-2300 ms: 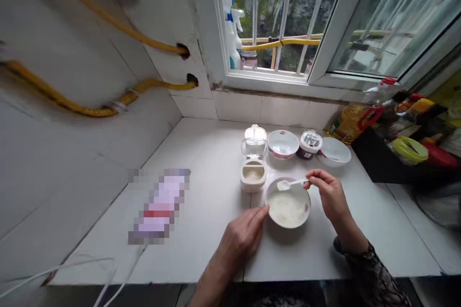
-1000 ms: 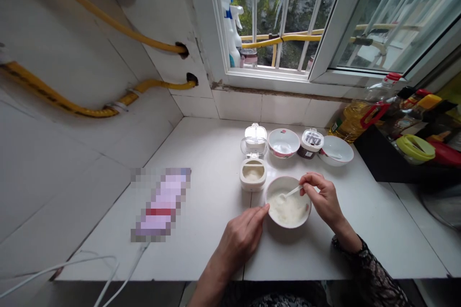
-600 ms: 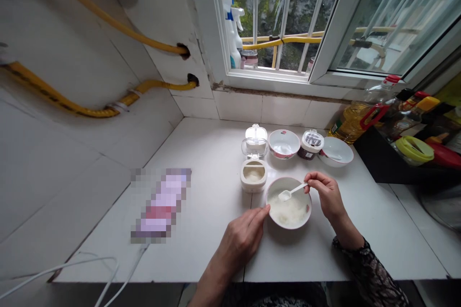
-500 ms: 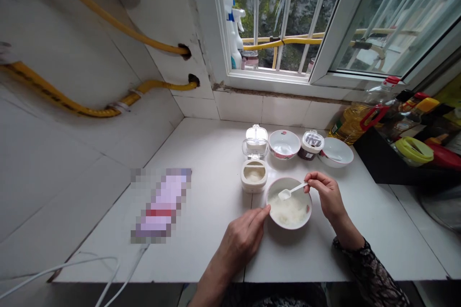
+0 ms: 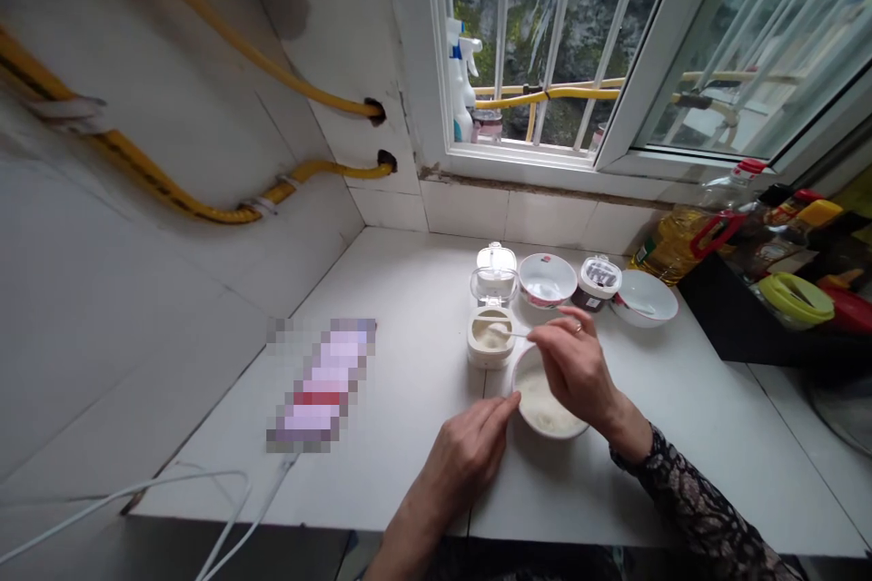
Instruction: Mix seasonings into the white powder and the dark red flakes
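Right sleeve [image 5: 695, 490]: black, pale leafy print, cuff just behind the wrist. Ring [image 5: 579, 325] on a right hand [image 5: 576, 372] finger. Left forearm [image 5: 417, 508] bare.

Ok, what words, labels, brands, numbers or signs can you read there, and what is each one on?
None can be read for certain.
Jar: label too small.
Red-capped bottle: label too small.
Yellow-capped bottle: label too small and dim.
Yellow pipe: dark marks, too blurred to make out.
Lilac item: pixelated, nothing legible.
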Demonstrator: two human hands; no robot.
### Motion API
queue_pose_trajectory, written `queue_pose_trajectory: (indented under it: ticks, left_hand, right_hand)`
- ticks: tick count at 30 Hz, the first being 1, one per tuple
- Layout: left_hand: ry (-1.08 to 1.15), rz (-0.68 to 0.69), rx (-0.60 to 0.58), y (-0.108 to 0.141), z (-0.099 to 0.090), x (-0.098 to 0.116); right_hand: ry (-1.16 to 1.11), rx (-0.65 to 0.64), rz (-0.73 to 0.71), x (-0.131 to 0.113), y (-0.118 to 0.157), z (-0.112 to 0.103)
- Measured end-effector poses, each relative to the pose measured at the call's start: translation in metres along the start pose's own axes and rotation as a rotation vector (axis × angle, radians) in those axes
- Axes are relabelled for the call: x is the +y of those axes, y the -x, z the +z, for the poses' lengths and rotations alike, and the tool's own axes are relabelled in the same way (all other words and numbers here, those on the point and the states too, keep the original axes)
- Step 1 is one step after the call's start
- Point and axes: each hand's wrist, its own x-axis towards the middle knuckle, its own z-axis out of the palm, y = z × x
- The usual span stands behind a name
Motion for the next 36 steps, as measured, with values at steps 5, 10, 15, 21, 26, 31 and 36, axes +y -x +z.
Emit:
queue_pose_trajectory:
  ticks: [5, 10, 15, 21, 26, 31, 36]
  left_hand:
    - [0.001, 0.002, 0.0, 0.001, 0.0, 0.0]
    - [0.01, 0.0, 0.003, 0.002, -0.001, -0.001]
    - [0.025, 0.014, 0.012, 0.001, 0.0, -0.001]
    - [0.013, -0.003, -0.01, 0.002, -0.001, -0.001]
    - [0.018, 0.003, -0.01, 0.002, -0.001, -0.002]
    - [0.014, 0.009, 0.001, 0.003, -0.001, -0.003]
    - [0.025, 0.005, -0.014, 0.003, -0.001, -0.002]
  right_hand:
    - [0.08, 0.028, -0.065, -0.001, 0.002, -0.008]
    - [0.044, 0.093, 0.133, 0.008, 0.01, -0.032]
    - [0.067, -0.072, 0.156, 0.024, 0.026, -0.031]
    - [-0.028, -0.189, 0.197, 0.024, 0.033, -0.014]
    - [-0.091, -0.058, 0.376, 0.027, 0.034, -0.02]
    - [-0.324, 0.015, 0.702, 0.028, 0.034, -0.026]
    - [-0.58, 0.075, 0.915, 0.031, 0.033, -0.023]
